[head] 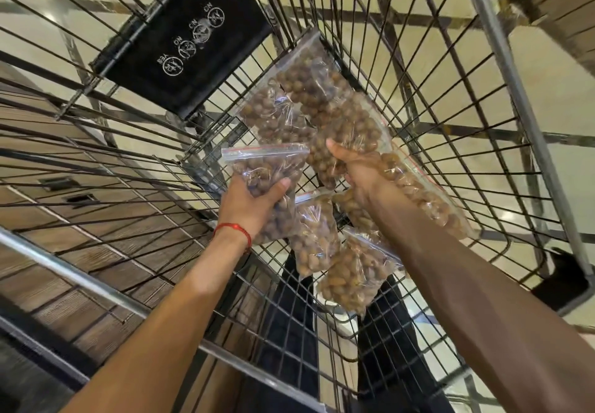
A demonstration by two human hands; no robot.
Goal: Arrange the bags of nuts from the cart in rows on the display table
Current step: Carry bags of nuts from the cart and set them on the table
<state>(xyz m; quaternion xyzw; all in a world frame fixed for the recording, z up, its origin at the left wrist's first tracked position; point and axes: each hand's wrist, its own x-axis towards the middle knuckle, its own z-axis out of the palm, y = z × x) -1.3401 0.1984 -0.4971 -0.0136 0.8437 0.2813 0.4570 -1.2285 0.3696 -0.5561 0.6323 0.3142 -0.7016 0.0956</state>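
Clear bags [264,168] hide fingers on left hand [251,206] and right hand [360,171].

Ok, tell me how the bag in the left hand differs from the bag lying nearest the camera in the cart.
The left-hand bag is gripped by the left hand; the nearest bag lies on the cart's wire floor with no hand on it. The left-hand bag's red-lined seal runs level across its top; the nearest bag's seal slants. Both are clear zip bags of brown nuts.
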